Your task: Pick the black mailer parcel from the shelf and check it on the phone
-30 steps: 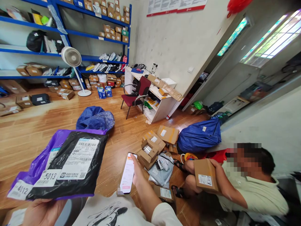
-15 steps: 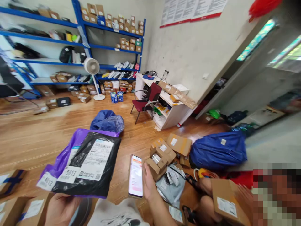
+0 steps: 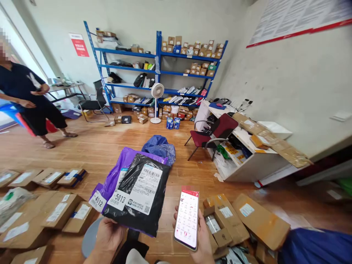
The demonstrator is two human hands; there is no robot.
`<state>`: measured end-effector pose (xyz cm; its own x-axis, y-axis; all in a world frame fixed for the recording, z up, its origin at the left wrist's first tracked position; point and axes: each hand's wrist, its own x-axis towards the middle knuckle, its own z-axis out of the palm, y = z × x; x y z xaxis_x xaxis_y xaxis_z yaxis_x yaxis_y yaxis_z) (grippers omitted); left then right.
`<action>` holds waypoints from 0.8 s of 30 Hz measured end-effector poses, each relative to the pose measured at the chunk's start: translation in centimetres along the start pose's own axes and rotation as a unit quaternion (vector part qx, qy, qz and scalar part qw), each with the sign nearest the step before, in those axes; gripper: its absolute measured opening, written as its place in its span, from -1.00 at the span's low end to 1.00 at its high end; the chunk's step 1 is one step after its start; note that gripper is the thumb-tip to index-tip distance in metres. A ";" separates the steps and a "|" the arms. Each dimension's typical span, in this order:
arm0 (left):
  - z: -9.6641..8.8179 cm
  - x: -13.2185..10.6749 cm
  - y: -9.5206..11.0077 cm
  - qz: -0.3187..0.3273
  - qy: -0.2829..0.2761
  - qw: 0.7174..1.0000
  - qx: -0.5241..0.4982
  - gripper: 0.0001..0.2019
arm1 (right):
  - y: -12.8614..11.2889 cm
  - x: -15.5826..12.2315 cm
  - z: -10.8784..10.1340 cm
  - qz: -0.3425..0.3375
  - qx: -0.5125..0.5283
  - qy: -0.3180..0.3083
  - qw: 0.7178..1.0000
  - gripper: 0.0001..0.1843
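Observation:
My left hand [image 3: 110,236] grips two plastic mailer bags by their lower edge. In front lies a black mailer bag [image 3: 162,179] with a white shipping label and a tag reading 5013. Behind it a purple mailer bag [image 3: 114,172] shows, tagged 4012. My right hand [image 3: 205,234] is closed round a smartphone [image 3: 187,220], held upright with its lit screen facing me. The screen has a red top bar and rows of small icons. The phone is to the right of the bags, apart from them.
Cardboard boxes [image 3: 60,211] lie on the floor at left, more boxes [image 3: 261,216] at lower right. A blue sack [image 3: 162,146] lies ahead. Beyond are a red chair [image 3: 214,135], white desk [image 3: 247,165], fan [image 3: 157,91] and blue shelves [image 3: 132,68]. A person [image 3: 24,91] stands at far left.
My view has turned left, bringing the standing person into sight and dropping the seated one. The phone screen now shows an icon page, and my right fingers wrap the phone more fully.

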<state>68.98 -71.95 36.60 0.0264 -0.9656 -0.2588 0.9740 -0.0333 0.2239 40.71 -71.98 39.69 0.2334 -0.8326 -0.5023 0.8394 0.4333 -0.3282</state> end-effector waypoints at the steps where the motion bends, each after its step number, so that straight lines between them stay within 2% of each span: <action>1: 0.0 0.6 0.6 0.016 -0.002 1.000 -0.007 -0.22 | 0.4 0.9 0.9 0.004 -0.012 -0.008 1.000 -0.41; 4: 0.2 3.2 3.3 0.042 -0.035 0.998 -0.018 -0.29 | 2.1 4.2 3.9 0.011 -0.042 -0.035 0.998 -0.37; 6: 0.7 5.4 5.9 0.026 -0.120 0.992 -0.017 -0.32 | 3.6 6.8 6.5 0.006 -0.052 -0.072 0.996 -0.35; 9: 2.1 8.9 10.5 -0.004 -0.266 0.963 -0.035 -0.34 | 6.2 11.6 11.5 0.017 -0.038 -0.158 0.987 -0.33; 11: 3.2 11.1 13.7 -0.008 -0.324 0.945 -0.051 -0.37 | 8.0 15.4 15.1 0.045 -0.035 -0.226 0.972 -0.46; 14: 3.9 13.9 18.1 0.017 -0.364 0.930 -0.058 -0.38 | 10.9 21.5 19.7 0.083 -0.045 -0.368 0.925 -0.67; 16: 3.7 15.6 20.7 0.060 -0.352 0.932 -0.060 -0.42 | 12.6 25.0 21.9 0.113 -0.073 -0.425 0.895 -0.65; 17: 3.4 16.4 22.0 0.086 -0.333 0.937 -0.061 -0.44 | 13.3 26.3 22.8 0.126 -0.105 -0.429 0.888 -0.58; 19: 2.3 17.8 24.4 0.115 -0.269 0.955 -0.058 -0.41 | 14.5 28.1 24.2 0.131 -0.220 -0.385 0.887 -0.39; 21: 0.9 19.1 26.7 0.106 -0.186 0.976 -0.047 -0.32 | 15.4 28.9 25.5 0.115 -0.331 -0.330 0.877 -0.27; 24: -1.1 20.7 29.4 0.094 -0.074 0.992 -0.034 -0.30 | 16.7 29.6 28.3 0.114 -0.407 -0.272 0.865 -0.27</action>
<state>98.37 -92.67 36.81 0.1814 -0.9804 -0.0769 0.9681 0.1643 0.1894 75.58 -99.18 41.97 0.7295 -0.6367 -0.2500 0.1699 0.5227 -0.8354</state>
